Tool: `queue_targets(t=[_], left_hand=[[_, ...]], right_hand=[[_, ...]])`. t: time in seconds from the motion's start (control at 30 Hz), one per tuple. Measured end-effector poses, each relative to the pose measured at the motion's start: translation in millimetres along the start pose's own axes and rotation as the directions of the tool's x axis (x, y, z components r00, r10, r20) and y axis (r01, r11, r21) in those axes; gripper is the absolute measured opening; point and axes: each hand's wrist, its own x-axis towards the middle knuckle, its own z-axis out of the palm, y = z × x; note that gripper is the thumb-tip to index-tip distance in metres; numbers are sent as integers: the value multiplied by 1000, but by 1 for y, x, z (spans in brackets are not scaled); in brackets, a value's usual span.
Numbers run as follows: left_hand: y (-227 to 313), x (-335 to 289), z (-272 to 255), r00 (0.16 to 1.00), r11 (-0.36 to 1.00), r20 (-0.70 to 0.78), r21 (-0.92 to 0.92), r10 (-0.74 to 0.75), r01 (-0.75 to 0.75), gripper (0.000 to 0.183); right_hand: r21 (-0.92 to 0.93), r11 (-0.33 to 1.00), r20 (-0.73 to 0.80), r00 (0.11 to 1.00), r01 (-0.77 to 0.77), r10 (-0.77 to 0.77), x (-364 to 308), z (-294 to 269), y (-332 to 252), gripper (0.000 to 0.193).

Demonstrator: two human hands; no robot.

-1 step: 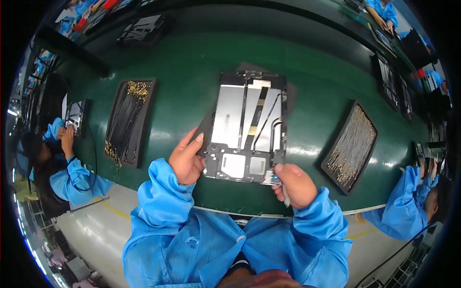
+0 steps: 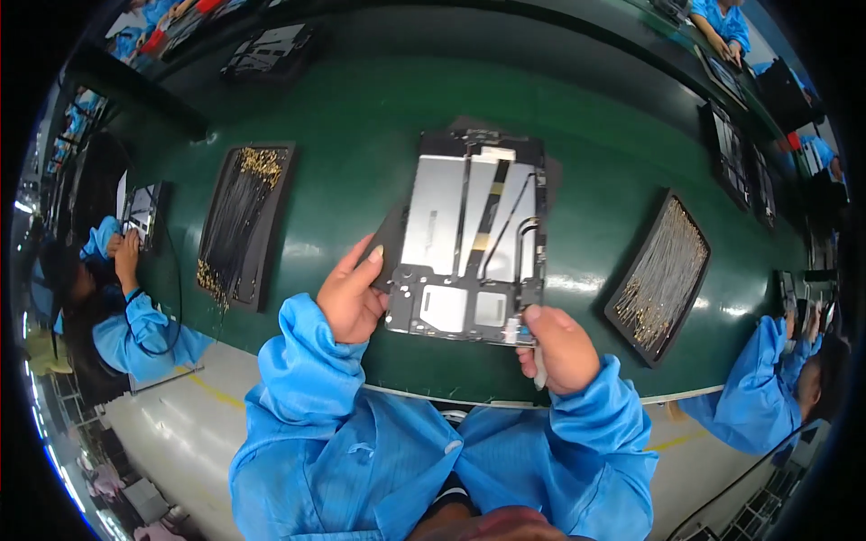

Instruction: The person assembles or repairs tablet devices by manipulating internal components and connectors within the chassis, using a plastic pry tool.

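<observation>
An opened tablet (image 2: 433, 212) is tilted in front of me, its insides facing up: a silver battery, dark ribbon cables and a black lower section. My right hand (image 2: 564, 347) pinches its lower right corner, thumb on top. A slim whitish tool (image 2: 540, 368) sticks out below that hand's fingers; its kind is unclear. Behind the tablet a dark flat sheet (image 2: 390, 236) shows past the edges. My left hand (image 2: 347, 298) is closed at the sheet's left edge, thumb up, its fingertips close to the tablet's lower left side.
A black tray (image 2: 263, 257) of thin cables with gold ends lies left on the green table (image 2: 343, 117); a similar tray (image 2: 622, 288) lies right. More opened tablets (image 2: 266, 52) are at the far left and far right (image 2: 726, 149). Co-workers in blue sit on both sides.
The tablet has shifted slightly to the right, and my right hand has moved right with it. My left hand has barely moved.
</observation>
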Motion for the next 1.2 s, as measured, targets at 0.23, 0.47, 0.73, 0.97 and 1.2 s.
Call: queue_targets(t=[0.23, 0.47, 0.73, 0.97, 1.2], left_hand=[[-18, 1, 13, 989, 978, 147, -202, -19, 49, 36], [-21, 3, 10, 997, 987, -47, -147, 60, -66, 48], [33, -1, -20, 995, 935, 98, 355, -21, -15, 46], [64, 40, 3, 707, 126, 127, 947, 696, -294, 45], [115, 31, -129, 631, -251, -87, 869, 771, 427, 25]], right_hand=[[-112, 993, -128, 992, -30, 15, 7, 22, 22, 38], [-677, 734, 62, 998, 53, -14, 10, 27, 1, 50], [-667, 662, 545, 830, 343, 118, -21, 16, -30, 32], [-529, 816, 629, 753, 232, 193, 5, 44, 14, 31], [-583, 800, 583, 760, 143, 288, 27, 71, 23, 34]])
